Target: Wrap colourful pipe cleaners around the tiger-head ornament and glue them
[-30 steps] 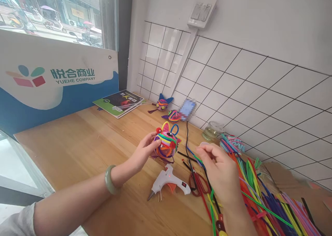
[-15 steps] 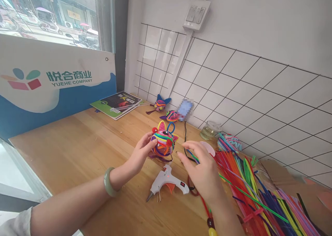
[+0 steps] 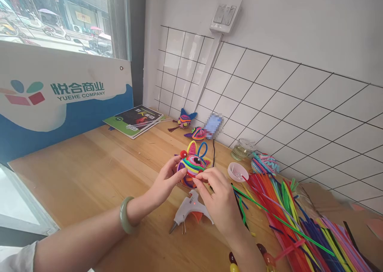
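A round pipe-cleaner ornament [image 3: 196,161], striped in many colours, has pink and yellow pointed ears, a black eye, a red pompom and a blue loop on top. My left hand [image 3: 169,176] grips it from the left side, thumb in front. The fingers of my right hand [image 3: 220,194] are pinched against its lower right front, beside a bit of red; whether they hold only the ornament's edge is hard to see. Below on the table lies a white hot glue gun [image 3: 191,209], its red light on and its handle partly behind my right hand.
Bundles of coloured pipe cleaners [image 3: 287,212] spread over the right side. Behind them stand a pink bowl [image 3: 238,172], a glass jar [image 3: 243,149] and blue-pink coils [image 3: 265,163]. Two finished-looking ornaments [image 3: 184,120], a phone [image 3: 213,125] and booklets [image 3: 134,120] lie near the wall.
My right hand has moved left from beside the ornament and closed its fingers on it. The ornament has shifted slightly right and turned, showing its eye more. The pink bowl is now less covered.
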`<state>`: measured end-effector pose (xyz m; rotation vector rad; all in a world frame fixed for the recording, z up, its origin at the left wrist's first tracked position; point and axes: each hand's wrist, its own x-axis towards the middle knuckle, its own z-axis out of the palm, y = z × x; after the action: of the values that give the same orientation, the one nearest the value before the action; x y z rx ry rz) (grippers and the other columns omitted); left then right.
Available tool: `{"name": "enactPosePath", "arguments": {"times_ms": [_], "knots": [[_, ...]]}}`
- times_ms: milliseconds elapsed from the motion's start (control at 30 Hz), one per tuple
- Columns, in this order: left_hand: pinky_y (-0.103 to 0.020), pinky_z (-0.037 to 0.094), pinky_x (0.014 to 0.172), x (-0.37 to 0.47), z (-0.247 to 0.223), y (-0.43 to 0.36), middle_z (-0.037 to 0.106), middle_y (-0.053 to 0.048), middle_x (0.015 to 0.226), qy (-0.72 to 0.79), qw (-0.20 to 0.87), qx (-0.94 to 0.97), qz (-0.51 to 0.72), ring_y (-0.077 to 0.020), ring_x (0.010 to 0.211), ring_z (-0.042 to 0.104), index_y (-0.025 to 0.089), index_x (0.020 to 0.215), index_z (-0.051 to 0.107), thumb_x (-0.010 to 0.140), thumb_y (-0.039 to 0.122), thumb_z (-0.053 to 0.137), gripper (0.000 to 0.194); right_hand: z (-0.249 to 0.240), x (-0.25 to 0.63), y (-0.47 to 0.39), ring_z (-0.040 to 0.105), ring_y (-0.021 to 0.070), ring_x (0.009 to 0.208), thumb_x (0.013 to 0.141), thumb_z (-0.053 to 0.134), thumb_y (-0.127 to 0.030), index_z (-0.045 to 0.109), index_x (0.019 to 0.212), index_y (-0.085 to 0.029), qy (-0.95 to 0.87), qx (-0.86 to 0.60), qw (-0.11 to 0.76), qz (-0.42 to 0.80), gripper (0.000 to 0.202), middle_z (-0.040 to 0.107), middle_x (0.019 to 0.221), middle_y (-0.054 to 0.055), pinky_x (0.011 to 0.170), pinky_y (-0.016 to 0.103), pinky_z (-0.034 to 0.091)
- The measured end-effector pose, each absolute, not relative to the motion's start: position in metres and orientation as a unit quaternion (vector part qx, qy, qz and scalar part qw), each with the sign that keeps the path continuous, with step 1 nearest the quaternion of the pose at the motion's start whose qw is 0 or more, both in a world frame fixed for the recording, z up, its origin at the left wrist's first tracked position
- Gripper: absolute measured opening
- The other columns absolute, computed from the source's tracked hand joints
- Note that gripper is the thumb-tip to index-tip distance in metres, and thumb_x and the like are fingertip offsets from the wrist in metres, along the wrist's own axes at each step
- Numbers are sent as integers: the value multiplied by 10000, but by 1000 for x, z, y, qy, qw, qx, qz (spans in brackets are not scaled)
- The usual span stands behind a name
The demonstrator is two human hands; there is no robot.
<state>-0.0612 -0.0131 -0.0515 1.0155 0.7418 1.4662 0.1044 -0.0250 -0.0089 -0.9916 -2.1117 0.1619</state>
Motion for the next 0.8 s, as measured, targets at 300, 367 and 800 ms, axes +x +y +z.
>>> {"name": "enactPosePath", "arguments": {"times_ms": [300, 367, 800], "knots": [[-373, 568, 757, -64, -60, -5, 701, -102, 1145, 277, 653, 349, 612, -269, 964, 675, 200, 1196, 609, 819, 394, 707, 435, 8, 116, -26, 616, 164, 835, 923, 569, -292, 599, 795, -218, -770, -440, 413, 207, 151, 651, 852, 16, 787, 290, 481], [-374, 572, 718, -67, -56, -1, 713, -129, 1121, 260, 678, 315, 611, -286, 930, 695, 162, 1169, 621, 820, 396, 685, 425, 15, 134, -21, 628, 175, 824, 899, 594, -367, 628, 797, -222, -739, -490, 411, 212, 180, 665, 835, 18, 772, 292, 488], [-359, 586, 823, -98, -49, 22, 757, -107, 953, 250, 697, 144, 657, -248, 877, 734, 131, 1052, 666, 868, 363, 526, 328, -36, 165, 22, 648, 179, 745, 777, 606, -227, 681, 892, -191, -757, -588, 128, 254, 142, 718, 854, 45, 683, 292, 470]]}}
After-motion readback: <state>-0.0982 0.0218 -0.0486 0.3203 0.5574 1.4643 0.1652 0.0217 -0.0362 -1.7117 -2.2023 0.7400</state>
